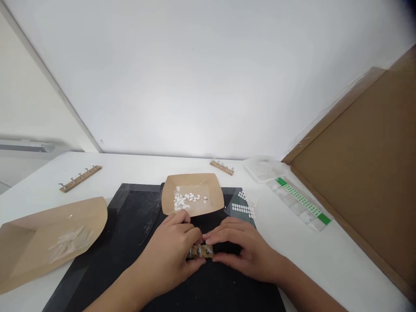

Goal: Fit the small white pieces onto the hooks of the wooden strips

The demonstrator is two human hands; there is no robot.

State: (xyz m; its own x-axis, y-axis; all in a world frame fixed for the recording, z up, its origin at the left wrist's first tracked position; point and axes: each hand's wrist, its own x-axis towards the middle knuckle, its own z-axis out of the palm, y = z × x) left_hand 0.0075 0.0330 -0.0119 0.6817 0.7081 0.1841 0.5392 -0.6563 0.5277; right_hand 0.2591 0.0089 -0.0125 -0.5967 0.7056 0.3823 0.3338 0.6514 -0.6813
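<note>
Between my two hands, low over the black mat (208,290), is a small wooden hook rack (200,250) with metal hooks and clear pieces along it. My left hand (177,245) grips its left part with thumb and fingers, hiding that end. At the right end, my right hand (240,247) has its thumb and fingertips closed around the wood. Just beyond my hands stands a cardboard tray (195,178) holding small white oval pieces. A sheet of white dot stickers (242,210) lies right of the tray.
A larger cardboard tray (19,225) with clear slim pieces stands at left. Other hook racks lie behind: one rack (80,178) at left, another rack (221,167) at centre. A clear plastic lid (263,168) and green-striped packet (300,201) lie by the cardboard panel (364,164) at right.
</note>
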